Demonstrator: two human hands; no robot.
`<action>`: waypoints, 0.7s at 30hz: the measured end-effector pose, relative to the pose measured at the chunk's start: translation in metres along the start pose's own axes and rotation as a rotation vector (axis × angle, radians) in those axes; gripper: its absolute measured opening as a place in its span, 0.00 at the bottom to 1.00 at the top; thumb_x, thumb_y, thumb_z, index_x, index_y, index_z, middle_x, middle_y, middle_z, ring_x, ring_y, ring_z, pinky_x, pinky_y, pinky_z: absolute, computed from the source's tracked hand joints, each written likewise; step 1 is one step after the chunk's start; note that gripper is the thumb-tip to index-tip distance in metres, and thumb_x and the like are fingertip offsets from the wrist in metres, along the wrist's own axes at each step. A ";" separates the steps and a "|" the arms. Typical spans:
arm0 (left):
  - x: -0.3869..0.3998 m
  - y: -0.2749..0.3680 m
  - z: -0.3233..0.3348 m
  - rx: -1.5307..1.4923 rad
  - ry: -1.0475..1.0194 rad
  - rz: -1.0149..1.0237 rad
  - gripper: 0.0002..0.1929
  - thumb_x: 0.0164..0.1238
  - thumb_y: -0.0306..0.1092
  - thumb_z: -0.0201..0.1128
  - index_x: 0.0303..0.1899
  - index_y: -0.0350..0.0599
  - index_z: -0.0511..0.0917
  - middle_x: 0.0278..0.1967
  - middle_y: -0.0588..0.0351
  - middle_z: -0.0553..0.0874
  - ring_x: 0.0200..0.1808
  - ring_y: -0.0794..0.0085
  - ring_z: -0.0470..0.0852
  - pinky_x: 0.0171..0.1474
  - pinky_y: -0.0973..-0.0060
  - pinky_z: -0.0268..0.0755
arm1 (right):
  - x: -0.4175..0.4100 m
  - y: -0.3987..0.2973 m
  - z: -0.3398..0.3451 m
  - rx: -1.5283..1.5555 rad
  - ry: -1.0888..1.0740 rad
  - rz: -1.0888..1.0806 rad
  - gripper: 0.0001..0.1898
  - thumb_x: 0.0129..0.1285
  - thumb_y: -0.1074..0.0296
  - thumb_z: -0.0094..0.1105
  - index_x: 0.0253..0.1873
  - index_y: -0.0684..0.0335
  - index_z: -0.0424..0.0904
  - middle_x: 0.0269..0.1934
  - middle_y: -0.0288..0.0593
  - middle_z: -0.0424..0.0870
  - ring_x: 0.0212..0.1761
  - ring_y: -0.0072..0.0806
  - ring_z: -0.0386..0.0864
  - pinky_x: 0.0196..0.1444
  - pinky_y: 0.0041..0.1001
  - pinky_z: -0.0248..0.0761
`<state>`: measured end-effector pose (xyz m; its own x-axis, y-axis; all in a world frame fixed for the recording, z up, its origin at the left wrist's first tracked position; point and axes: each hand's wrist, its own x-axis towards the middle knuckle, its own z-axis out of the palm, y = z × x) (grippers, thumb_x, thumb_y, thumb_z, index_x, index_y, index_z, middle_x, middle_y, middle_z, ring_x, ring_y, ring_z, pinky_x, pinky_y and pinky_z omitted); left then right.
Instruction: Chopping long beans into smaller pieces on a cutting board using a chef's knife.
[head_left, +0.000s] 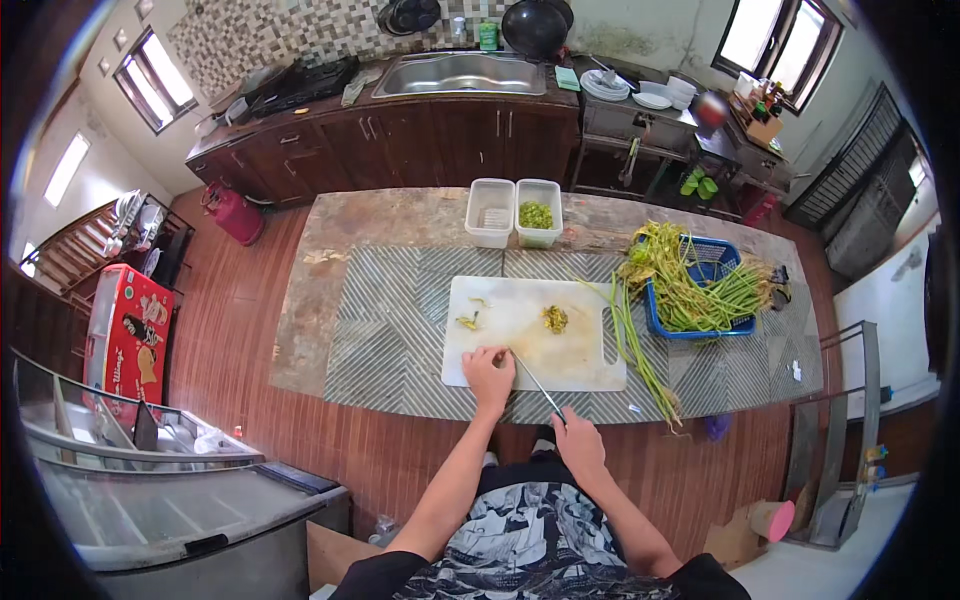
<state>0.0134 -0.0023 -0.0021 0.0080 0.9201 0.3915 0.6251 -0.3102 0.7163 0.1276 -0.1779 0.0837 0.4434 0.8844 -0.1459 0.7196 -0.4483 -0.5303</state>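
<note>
My right hand (580, 442) grips the dark handle of a kitchen knife (537, 382), its blade pointing up and left over the near edge of a white plastic cutting board (525, 300). At the blade's tip is my left hand (489, 373), fingertips bent together low on the board; whether they pinch something is too small to tell. A small heap of chopped yellowish greens (555, 319) lies right of the board's middle. Some yellowed scraps (469, 322) lie at its left. Long green stalks with roots (642, 360) rest along the board's right side.
Beyond the board stand an empty clear plastic container (491, 214) and another container (538, 238) holding chopped greens. To the right, a blue plastic basket (701, 334) is heaped with long green stalks (720, 300). A steel sink (461, 75) is set in the far counter.
</note>
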 end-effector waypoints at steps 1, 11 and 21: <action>0.002 0.000 0.001 -0.012 0.004 -0.039 0.02 0.56 0.31 0.74 0.31 0.47 0.90 0.29 0.59 0.86 0.38 0.60 0.78 0.46 0.64 0.72 | -0.001 0.001 -0.002 0.000 0.003 0.001 0.14 0.76 0.54 0.57 0.48 0.60 0.80 0.32 0.60 0.86 0.37 0.62 0.85 0.37 0.55 0.78; 0.022 -0.020 -0.002 -0.203 -0.202 -0.369 0.11 0.47 0.33 0.80 0.35 0.45 0.92 0.27 0.55 0.89 0.32 0.65 0.87 0.43 0.68 0.78 | 0.013 0.007 -0.017 0.060 0.041 0.081 0.15 0.75 0.54 0.59 0.50 0.61 0.82 0.34 0.62 0.86 0.38 0.64 0.85 0.39 0.54 0.78; 0.027 -0.012 -0.008 -0.208 -0.283 -0.368 0.15 0.46 0.31 0.81 0.39 0.42 0.92 0.29 0.56 0.89 0.30 0.69 0.87 0.40 0.72 0.79 | 0.036 0.039 -0.014 0.114 0.140 -0.047 0.15 0.75 0.55 0.60 0.46 0.64 0.83 0.31 0.61 0.86 0.36 0.63 0.84 0.37 0.54 0.75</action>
<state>-0.0001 0.0238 0.0045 0.0455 0.9972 -0.0600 0.4580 0.0325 0.8884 0.1790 -0.1652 0.0695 0.4866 0.8736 -0.0048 0.6797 -0.3820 -0.6261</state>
